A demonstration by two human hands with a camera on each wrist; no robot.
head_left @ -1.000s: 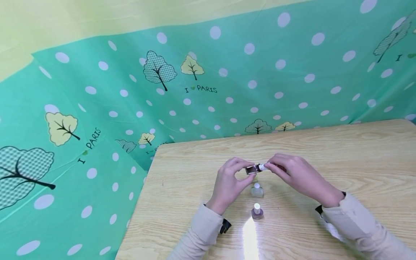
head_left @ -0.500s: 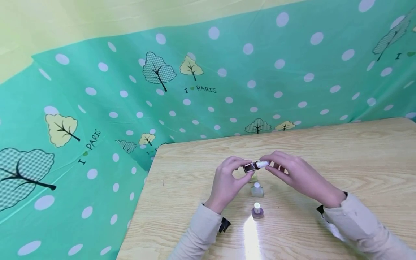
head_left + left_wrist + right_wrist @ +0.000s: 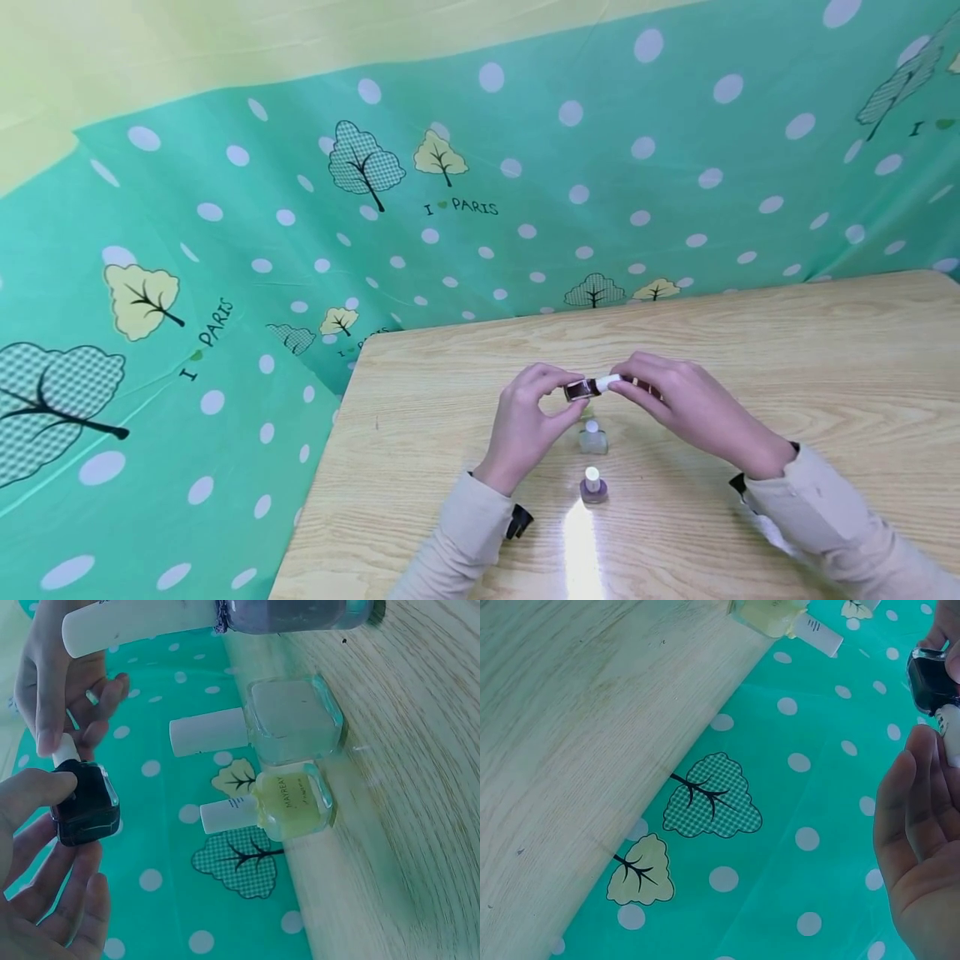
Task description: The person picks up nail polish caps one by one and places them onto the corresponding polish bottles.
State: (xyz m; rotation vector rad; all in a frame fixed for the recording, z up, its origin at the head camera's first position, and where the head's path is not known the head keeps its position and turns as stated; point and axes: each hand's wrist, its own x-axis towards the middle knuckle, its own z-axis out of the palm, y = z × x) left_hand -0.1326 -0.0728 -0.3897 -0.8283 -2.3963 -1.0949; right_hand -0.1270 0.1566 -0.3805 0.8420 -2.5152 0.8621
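Note:
Above the table, my left hand pinches the glass body of a dark nail polish bottle between thumb and finger. The bottle lies tilted sideways, its white cap pointing right. My right hand holds that cap with its fingertips. In the left wrist view the dark polish fills the bottle and the cap sits on its neck. Below the hands stand a clear nail polish bottle, a purple one and a yellow one, mostly hidden in the head view.
The wooden table extends to both sides of the bottles, with a bright light reflection near the front. Behind and to the left hangs a green dotted curtain.
The right fingers have shifted on the cap, leaving more of its white side showing than a second ago. The left hand and the standing bottles stay nearly in place.

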